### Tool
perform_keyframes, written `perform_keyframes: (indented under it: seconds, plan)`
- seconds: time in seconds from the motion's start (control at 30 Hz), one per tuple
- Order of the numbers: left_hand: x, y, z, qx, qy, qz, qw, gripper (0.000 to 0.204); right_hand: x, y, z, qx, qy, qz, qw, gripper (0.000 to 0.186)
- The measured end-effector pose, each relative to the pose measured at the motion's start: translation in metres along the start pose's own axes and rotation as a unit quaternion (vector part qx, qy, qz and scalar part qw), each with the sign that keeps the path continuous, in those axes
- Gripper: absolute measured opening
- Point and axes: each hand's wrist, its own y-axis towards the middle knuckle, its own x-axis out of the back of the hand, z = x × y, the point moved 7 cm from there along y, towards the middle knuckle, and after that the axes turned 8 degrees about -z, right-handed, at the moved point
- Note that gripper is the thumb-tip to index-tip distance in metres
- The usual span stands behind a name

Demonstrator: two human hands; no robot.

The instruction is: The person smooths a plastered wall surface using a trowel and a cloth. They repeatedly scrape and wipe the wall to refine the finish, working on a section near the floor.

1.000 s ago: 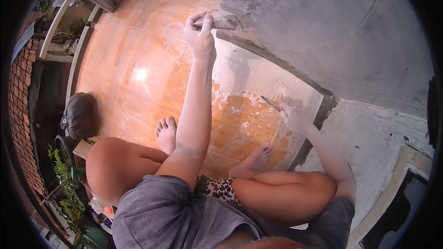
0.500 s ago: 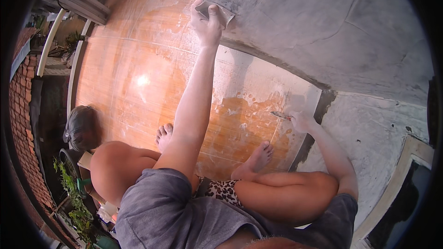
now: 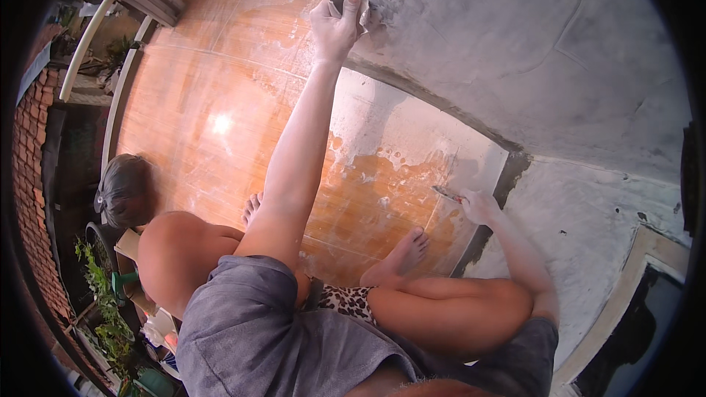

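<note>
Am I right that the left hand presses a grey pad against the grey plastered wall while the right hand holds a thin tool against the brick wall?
Not quite. In the head view the right hand holds the thin tool down at the wet orange floor tiles, not brick. The left hand does press the grey pad against the plastered wall.

Glossy orange tiles (image 3: 220, 125) (wet), rough grey plaster wall (image 3: 529, 44) — matt

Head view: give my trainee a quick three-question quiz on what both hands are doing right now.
1. True or false: the left hand presses a pad against the grey wall.
2. What does the right hand hold: A) thin tool B) bucket C) brush?
3. Fill in: both bare feet rest on the orange ____.

Key: 1 true; 2 A; 3 floor.
</note>
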Motion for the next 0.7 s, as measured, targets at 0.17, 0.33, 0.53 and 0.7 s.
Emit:
perform_keyframes:
  seconds: [0.17, 0.33, 0.53, 0.7]
  plan:
    - [-0.007, 0.028, -0.01, -0.121, 0.013, 0.025, 0.992, 0.036, 0.001, -0.003, -0.003, -0.025, 0.01, 0.001, 1.0, 0.023]
    - [0.013, -0.005, 0.017, -0.076, 0.018, 0.002, 0.997, 0.037, 0.008, 0.002, -0.009, -0.023, -0.016, 0.0, 1.0, 0.023]
    - [-0.018, 0.019, 0.013, 0.018, 0.032, 0.026, 0.999, 0.029, -0.003, -0.01, -0.013, -0.029, 0.021, -0.015, 0.999, 0.022]
    - [0.002, -0.005, 0.009, -0.004, -0.006, -0.025, 1.0, 0.038, -0.011, -0.01, -0.016, -0.011, 0.001, 0.011, 1.0, 0.022]
